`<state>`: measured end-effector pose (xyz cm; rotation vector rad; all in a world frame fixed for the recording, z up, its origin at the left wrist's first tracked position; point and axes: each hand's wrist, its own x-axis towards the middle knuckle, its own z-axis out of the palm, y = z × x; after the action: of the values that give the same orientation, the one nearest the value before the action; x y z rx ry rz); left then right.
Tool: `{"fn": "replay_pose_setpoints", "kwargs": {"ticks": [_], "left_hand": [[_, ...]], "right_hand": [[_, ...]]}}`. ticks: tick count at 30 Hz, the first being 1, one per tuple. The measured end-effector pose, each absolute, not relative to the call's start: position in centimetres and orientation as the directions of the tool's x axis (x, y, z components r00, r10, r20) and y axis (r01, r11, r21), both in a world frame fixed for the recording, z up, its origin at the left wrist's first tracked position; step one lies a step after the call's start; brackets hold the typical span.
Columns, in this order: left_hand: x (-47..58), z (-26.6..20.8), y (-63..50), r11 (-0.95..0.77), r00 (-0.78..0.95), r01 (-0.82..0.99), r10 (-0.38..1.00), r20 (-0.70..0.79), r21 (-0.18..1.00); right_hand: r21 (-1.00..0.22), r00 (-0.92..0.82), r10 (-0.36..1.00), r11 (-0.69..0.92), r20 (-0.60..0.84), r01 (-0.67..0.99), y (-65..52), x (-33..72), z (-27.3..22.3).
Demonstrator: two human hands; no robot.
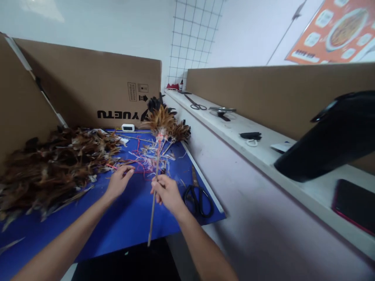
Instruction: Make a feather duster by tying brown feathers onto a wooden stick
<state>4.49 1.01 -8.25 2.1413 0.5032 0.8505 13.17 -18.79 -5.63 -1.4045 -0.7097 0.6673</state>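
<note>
Plainly, the right hand grips a thin, pale-brown stick between thumb and fingers, its near end reaching down to the table's front edge. At the far end of that stick sits a bushy head of golden-brown and black feathers, near the back corner. The left hand is apart from the stick, fingers loosely bent beside some loose pinkish-red thread; whether it pinches a strand I cannot quite tell. Pale feather clippings are strewn with the thread beneath and around the stick, over a blue table covering. Just right of the right hand lie large black-handled scissors, close enough to crowd that side, while a broad heap of brown feathers fills the left of the table. Behind stand a small white device with a display and a brown cardboard panel printed YUETU. Along the white ledge to the right are smaller dark scissors, a large glossy black cylindrical object leaning in view, and a dark, red-edged phone.
</note>
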Motion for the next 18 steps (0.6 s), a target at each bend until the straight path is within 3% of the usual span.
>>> {"fn": "replay_pose_setpoints", "kwargs": {"ticks": [7,18], "left_hand": [[3.7,-11.8,2.4,-0.845,0.793,-0.016,0.316,0.521,0.535],[4.0,-12.7,2.1,-0.834,0.843,-0.044,0.265,0.468,0.551]], "right_hand": [[-0.989,0.791,0.607,-0.060,0.070,0.133,-14.0,21.7,-5.3],[-0.995,0.905,0.425,-0.073,0.032,0.069,-2.7,25.6,-5.2]]}}
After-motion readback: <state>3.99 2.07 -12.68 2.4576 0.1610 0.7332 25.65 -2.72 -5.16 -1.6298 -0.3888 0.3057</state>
